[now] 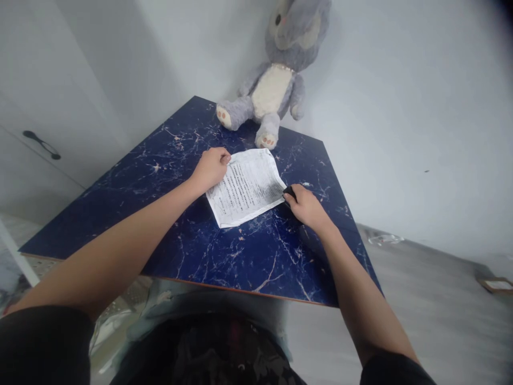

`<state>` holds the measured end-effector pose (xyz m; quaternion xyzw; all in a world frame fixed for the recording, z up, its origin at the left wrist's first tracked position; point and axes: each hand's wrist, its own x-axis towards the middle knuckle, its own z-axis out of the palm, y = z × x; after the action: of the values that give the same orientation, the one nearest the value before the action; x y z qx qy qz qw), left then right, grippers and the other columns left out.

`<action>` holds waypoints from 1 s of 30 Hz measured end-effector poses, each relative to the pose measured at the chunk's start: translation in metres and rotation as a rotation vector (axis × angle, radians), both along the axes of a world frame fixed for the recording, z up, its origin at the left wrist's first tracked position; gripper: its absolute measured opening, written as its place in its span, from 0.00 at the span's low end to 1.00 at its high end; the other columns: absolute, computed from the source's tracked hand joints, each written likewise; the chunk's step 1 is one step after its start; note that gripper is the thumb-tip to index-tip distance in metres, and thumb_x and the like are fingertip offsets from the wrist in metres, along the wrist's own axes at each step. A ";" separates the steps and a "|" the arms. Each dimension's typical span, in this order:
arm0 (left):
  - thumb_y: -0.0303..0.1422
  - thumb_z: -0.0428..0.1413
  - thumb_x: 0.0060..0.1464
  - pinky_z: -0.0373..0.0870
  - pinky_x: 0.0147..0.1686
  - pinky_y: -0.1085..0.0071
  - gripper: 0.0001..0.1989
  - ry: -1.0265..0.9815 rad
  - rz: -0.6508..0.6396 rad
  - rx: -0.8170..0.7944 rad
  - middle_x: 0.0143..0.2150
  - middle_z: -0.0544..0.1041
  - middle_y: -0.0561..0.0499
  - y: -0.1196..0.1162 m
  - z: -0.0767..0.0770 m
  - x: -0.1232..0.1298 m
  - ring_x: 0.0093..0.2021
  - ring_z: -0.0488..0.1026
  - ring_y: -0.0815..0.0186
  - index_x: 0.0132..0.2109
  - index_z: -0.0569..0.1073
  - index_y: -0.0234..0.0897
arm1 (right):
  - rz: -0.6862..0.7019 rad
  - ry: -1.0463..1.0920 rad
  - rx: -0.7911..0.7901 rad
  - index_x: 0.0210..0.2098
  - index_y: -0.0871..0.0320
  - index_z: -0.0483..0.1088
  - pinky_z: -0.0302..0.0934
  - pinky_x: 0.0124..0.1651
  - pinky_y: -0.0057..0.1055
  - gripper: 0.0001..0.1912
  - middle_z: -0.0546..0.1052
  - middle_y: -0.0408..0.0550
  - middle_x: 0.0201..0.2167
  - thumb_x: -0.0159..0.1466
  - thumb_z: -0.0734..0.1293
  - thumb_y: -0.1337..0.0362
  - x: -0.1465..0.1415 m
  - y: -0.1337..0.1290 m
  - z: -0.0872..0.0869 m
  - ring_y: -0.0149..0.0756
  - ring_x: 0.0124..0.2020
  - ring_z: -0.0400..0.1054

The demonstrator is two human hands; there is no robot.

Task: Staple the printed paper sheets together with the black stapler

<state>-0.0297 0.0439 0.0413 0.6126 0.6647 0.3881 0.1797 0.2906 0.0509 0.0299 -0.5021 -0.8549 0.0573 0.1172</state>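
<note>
Spreading over the blue-marbled counter [264, 262], long axis slanting near-left to far-right, the printed sheet [247, 187] is being pinched at its far-left edge by curled left fingers [224, 155]; at its near-right corner, a black tool [289, 191] is being gripped by closed right fingers [292, 200].

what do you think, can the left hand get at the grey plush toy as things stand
Probably yes: only blue marbled tabletop shows between the left hand and the grey plush toy, but the hand must likely leave the printed sheet.
</note>
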 end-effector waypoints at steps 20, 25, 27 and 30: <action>0.30 0.51 0.65 0.70 0.52 0.63 0.12 0.122 -0.014 0.017 0.44 0.83 0.43 0.001 -0.003 -0.001 0.42 0.77 0.59 0.44 0.80 0.35 | -0.098 -0.435 0.019 0.52 0.64 0.69 0.65 0.47 0.40 0.18 0.74 0.65 0.51 0.75 0.57 0.57 -0.030 -0.016 0.013 0.54 0.50 0.72; 0.31 0.50 0.66 0.71 0.51 0.63 0.13 0.269 -0.011 -0.057 0.44 0.83 0.42 -0.001 -0.005 -0.005 0.44 0.78 0.57 0.45 0.79 0.36 | -0.053 -0.448 0.058 0.53 0.68 0.69 0.65 0.48 0.42 0.18 0.73 0.68 0.51 0.74 0.58 0.59 -0.033 -0.017 0.012 0.55 0.52 0.71; 0.30 0.49 0.67 0.71 0.51 0.62 0.13 0.362 -0.006 -0.098 0.45 0.82 0.42 -0.002 -0.007 -0.007 0.45 0.79 0.56 0.47 0.78 0.37 | -0.064 -0.403 0.081 0.52 0.68 0.68 0.66 0.46 0.41 0.18 0.74 0.67 0.50 0.75 0.57 0.59 -0.033 -0.018 0.012 0.54 0.50 0.72; 0.31 0.48 0.69 0.71 0.50 0.61 0.13 0.499 -0.027 -0.155 0.45 0.81 0.40 0.000 -0.015 -0.009 0.47 0.78 0.54 0.52 0.75 0.37 | -0.118 -0.301 0.097 0.52 0.65 0.67 0.65 0.42 0.38 0.17 0.74 0.65 0.50 0.75 0.56 0.58 -0.031 -0.020 0.012 0.53 0.49 0.73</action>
<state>-0.0390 0.0442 0.0264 0.6824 0.7081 0.1705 0.0619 0.2601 0.0314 0.0416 -0.5482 -0.8335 -0.0667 0.0152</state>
